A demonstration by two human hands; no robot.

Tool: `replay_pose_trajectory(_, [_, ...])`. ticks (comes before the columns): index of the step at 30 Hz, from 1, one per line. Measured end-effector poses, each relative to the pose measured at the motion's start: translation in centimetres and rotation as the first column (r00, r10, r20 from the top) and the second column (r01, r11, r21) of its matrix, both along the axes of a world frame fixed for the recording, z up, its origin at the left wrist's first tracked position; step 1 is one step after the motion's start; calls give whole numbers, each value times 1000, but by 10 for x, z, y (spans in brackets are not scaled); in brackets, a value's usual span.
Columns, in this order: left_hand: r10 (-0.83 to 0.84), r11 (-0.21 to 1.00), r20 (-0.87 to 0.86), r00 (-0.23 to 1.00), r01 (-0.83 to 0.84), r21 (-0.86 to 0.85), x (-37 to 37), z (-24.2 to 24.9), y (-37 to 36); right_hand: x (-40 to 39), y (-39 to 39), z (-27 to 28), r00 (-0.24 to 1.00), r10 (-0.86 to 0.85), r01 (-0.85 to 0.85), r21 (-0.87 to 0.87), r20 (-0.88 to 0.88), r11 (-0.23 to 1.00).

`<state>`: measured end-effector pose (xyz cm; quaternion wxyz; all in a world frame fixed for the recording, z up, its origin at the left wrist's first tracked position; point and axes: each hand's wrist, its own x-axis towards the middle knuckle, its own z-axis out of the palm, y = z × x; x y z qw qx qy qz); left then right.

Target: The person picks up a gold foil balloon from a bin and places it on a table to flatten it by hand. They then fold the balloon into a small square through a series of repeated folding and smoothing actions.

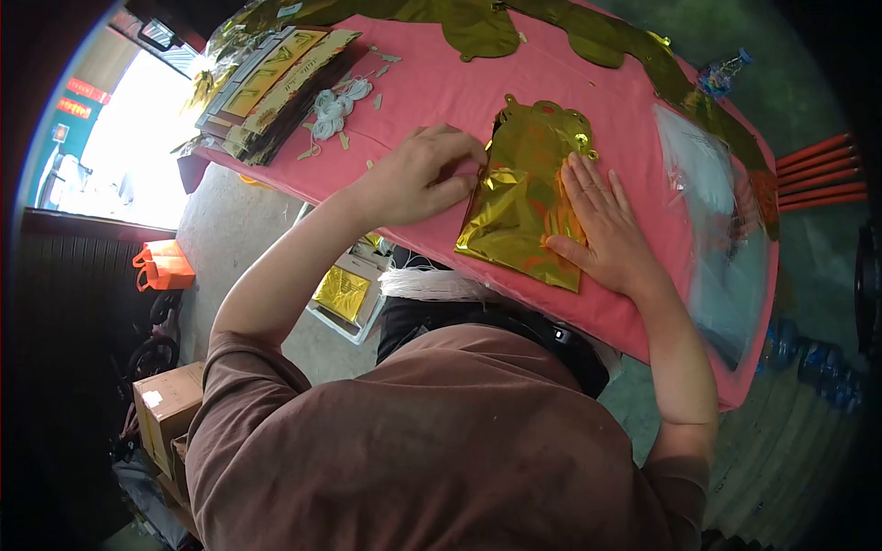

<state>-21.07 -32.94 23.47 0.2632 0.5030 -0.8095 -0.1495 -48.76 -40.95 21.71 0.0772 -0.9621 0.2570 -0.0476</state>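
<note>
A shiny gold foil piece (519,197) with a looped, scalloped top edge lies on the pink tabletop (418,87) in front of me. Flat on its right side rests my right hand (597,216), fingers spread. At the foil's left edge, my left hand (427,174) has its fingers curled, with thumb and forefinger near the edge; whether they pinch anything is hidden. To the left sit a bundle of white string (338,108) and a stack of printed cards (276,87).
More gold foil (478,32) runs along the far edge. Clear plastic bags (707,184) lie at the right, near a plastic bottle (723,73). Below the table are a white tray (366,317) with folded gold foil, an orange bag (163,264) and a cardboard box (170,404).
</note>
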Motion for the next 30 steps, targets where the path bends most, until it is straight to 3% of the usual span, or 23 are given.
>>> replay_pose_trajectory(1, [98, 992, -60, 993, -93, 83, -3, 1, 1, 1, 0, 1, 1000, -2, 2, 1, -6, 1000])
replay_pose_trajectory(4, [185, 982, -135, 973, -177, 69, -14, -4, 2, 0, 0, 2, 1000, -2, 2, 2, -17, 1000])
replay_pose_trajectory(11, [260, 964, -228, 938, -267, -1, -22, -17, -2, 0, 0, 1, 999, -6, 6, 6, -40, 1000])
replay_pose_trajectory(17, [364, 931, -104, 926, -357, 80, -22, -11, -11, -1, 0, 1, 999, -7, 7, 1, -54, 1000])
replay_pose_trajectory(19, [381, 924, 11, 924, -381, -11, -18, -16, -17, 0, 1, 1, 998, -11, 11, 1, -57, 1000])
replay_pose_trajectory(23, [367, 930, 9, 930, -367, 2, -10, -13, -26, 0, 0, 1, 997, -10, 9, -11, -71, 1000])
replay_pose_trajectory(26, [413, 908, -68, 908, -404, 114, -6, -8, -33, 1, 1, 1, 996, -16, 15, -15, -84, 1000])
replay_pose_trajectory(28, [438, 862, 6, 899, -422, 282, -11, 4, -37, 0, 0, 0, 998, -8, 6, -28, -62, 1000])
replay_pose_trajectory(30, [425, 845, 101, 900, -434, 312, -18, 12, -42, 1, 1, -1, 999, 1, -3, -39, -41, 999])
